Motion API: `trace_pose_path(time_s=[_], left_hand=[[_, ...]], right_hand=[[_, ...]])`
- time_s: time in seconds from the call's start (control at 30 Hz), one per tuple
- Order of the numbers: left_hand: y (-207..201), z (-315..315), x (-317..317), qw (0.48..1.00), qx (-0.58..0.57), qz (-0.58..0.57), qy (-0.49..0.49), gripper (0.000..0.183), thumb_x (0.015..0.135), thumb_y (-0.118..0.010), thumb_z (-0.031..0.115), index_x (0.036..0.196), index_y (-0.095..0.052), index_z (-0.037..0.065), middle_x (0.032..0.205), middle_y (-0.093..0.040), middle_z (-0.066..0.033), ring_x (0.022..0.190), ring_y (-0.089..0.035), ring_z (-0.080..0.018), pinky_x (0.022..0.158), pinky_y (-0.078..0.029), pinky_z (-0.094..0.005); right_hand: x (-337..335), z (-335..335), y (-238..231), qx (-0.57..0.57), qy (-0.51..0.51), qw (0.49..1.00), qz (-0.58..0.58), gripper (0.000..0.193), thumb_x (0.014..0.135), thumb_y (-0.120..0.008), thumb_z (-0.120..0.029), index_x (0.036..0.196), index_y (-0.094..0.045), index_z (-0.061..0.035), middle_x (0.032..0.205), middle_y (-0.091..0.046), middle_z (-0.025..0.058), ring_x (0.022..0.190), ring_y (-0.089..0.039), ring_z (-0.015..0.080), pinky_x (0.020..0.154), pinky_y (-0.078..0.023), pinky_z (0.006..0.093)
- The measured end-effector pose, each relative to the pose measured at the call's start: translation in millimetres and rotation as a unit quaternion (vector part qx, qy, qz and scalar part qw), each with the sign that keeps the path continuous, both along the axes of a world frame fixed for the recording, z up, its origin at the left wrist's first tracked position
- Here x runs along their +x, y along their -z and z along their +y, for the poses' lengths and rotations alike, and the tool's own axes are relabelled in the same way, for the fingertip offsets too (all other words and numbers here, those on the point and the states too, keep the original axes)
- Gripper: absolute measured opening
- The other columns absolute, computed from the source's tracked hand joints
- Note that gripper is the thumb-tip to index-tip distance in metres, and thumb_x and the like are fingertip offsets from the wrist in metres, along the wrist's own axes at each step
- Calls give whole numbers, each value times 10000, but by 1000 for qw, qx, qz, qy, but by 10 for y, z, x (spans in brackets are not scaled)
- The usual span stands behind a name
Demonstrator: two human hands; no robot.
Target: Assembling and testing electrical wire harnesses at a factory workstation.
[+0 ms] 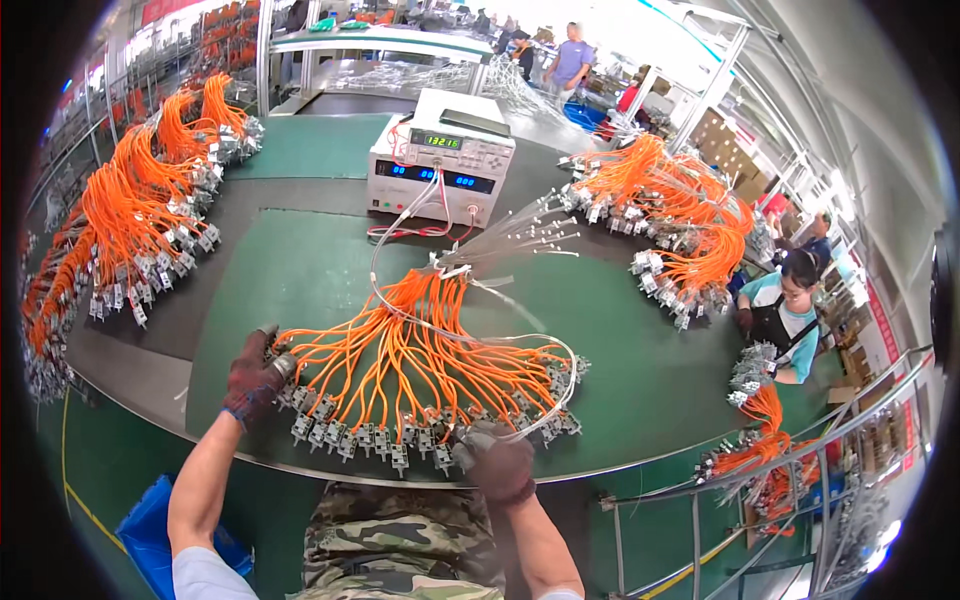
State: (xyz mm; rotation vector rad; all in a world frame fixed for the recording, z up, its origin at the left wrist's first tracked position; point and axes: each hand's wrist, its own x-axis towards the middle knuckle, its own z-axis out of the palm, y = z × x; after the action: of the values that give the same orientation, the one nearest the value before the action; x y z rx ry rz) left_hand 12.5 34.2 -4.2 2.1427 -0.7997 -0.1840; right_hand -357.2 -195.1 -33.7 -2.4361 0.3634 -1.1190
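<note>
A fanned bundle of orange cables [400, 345] lies on the green mat, with grey metal connectors [372, 440] along its near edge. White cable ties [520, 235] spread from its gathered far end. My left hand [255, 378], in a dark knitted glove with grey fingertips, rests at the leftmost cables, thumb and forefinger apart. At the front right of the fan, my gloved right hand [500, 465] is closed over the connectors. A white test lead [575, 370] loops from the meter across the bundle into its fingers; the lead's tip is hidden.
Two stacked bench instruments [440, 165] with lit displays stand beyond the bundle. Heaps of orange cables lie at the left [140, 200] and right [665, 205]. A co-worker [785, 315] is beyond the table's right side, near a metal rail [770, 455]. A blue bin [165, 535] sits below left.
</note>
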Motion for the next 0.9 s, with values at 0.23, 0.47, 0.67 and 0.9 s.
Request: trace_pose_path(time_s=[0.23,0.47,0.67,0.9], left_hand=[[220,23,-188,998,-44,19,-27,648,922,-781,266,1464,-558,-12,1391,-647,-230,1265,-654,-362,1068,-532,-442],[269,-328,-705,995,-43,-11,-91,635,960,-758,311,1464,-561,-22,1371,-653,-240,1240,-656,-357,1070,-517,-432],[392,-434,-900,995,-58,-9,-85,668,963,-766,327,1480,-544,-35,1423,-618,-249,1295,-622,-365,1108,-488,-433],[376,-405,-1034,995,-19,-43,-87,651,1026,-715,320,1537,-500,-21,1476,-594,-217,1323,-606,-317,1144,-461,-411]], right_hand=[[-56,-130,-110,-59,11,998,14,368,745,-908,-83,1046,-710,-158,1005,-762,115,872,-758,332,755,-622,437],[-294,-650,-199,-79,106,970,206,217,855,-792,-327,986,-816,-155,853,-731,161,785,-720,354,694,-561,474],[-537,-643,-336,272,97,949,-123,171,931,-810,-79,1073,-735,-24,927,-761,32,771,-660,118,745,-565,301],[-850,-440,-85,445,81,870,-195,266,961,-828,-174,1130,-695,-18,894,-746,49,718,-651,81,596,-506,229]])
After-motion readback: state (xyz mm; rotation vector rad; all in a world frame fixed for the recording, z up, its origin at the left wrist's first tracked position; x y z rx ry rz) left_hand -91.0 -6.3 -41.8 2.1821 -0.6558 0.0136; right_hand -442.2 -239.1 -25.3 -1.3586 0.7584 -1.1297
